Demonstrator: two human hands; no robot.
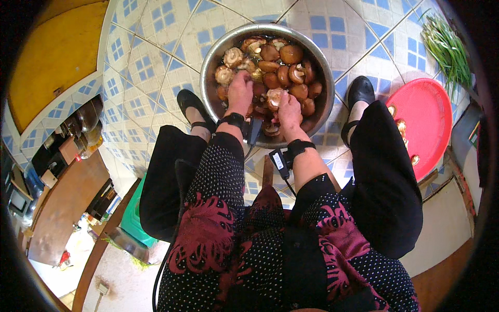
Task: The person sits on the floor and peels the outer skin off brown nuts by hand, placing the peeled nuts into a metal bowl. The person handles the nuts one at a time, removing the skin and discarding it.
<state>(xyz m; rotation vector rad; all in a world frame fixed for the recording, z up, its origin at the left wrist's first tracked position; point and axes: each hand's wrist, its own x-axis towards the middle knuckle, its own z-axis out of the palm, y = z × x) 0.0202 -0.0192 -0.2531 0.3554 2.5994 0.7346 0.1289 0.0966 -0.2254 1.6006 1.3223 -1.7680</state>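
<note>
A round metal basin [327, 78] on the tiled floor holds water and many brown-capped mushrooms [291, 54]. My right hand [290, 111] is at the basin's near right part, its fingers on a mushroom [275, 98] turned with its pale underside up. My left hand [240, 93] reaches into the left part of the basin, fingertips among the mushrooms beside some pale upturned ones [225, 75]; whether it grips one is hidden. Both wrists wear black straps with small devices.
My shoes stand on either side of the basin. A red plastic tray [429, 117] with several mushrooms lies beyond my right leg. Green-leaved stalks [448, 50] lie at the upper right. A green plastic container [134, 214] and a metal bowl [130, 245] are at the lower left.
</note>
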